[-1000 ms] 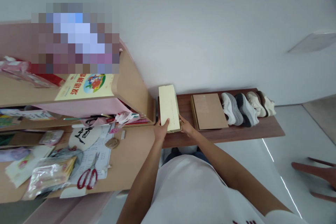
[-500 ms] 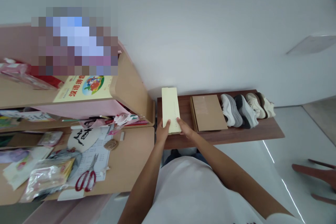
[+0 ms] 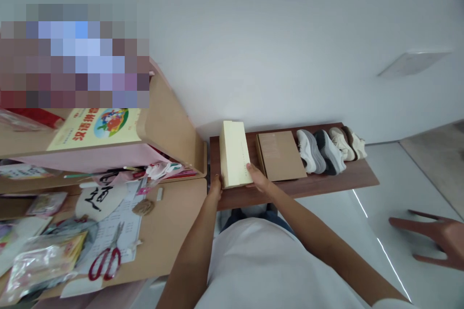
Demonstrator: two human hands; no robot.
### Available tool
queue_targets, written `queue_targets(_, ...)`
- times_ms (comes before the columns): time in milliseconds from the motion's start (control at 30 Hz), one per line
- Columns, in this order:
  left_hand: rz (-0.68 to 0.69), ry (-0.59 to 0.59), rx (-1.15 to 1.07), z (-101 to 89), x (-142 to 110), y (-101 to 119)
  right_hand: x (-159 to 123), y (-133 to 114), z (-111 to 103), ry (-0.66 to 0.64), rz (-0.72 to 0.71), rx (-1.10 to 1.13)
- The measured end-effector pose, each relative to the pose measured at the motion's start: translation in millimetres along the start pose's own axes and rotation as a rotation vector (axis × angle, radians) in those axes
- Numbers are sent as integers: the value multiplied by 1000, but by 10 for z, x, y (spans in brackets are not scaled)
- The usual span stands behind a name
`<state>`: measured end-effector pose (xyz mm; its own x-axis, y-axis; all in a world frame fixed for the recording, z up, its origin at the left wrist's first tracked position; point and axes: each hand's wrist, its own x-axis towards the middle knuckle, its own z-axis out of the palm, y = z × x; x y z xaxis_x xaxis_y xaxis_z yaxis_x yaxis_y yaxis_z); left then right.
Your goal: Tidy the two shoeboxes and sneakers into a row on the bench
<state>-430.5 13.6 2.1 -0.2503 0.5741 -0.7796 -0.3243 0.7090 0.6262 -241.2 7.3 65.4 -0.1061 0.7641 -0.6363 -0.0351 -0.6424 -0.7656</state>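
The cream box (image 3: 235, 154) is at the counter's (image 3: 357, 178) left end, long axis running near edge to far edge, right hand (image 3: 259, 179) fingers gripping its near right corner, left hand (image 3: 216, 187) beside its near left corner, grip unclear.

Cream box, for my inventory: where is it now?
Near the head view's centre, the cream box is between the left hand and right hand, left of the cardboard box.
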Motion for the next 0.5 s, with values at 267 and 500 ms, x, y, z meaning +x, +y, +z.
queue_targets(267, -67, -38, -147, -103, -119, -84, -14, 112, -155, 25, 13, 48)
queue_targets(500, 64, -36, -308, -206, -280, -89, 68, 201, -119, 143, 66, 31)
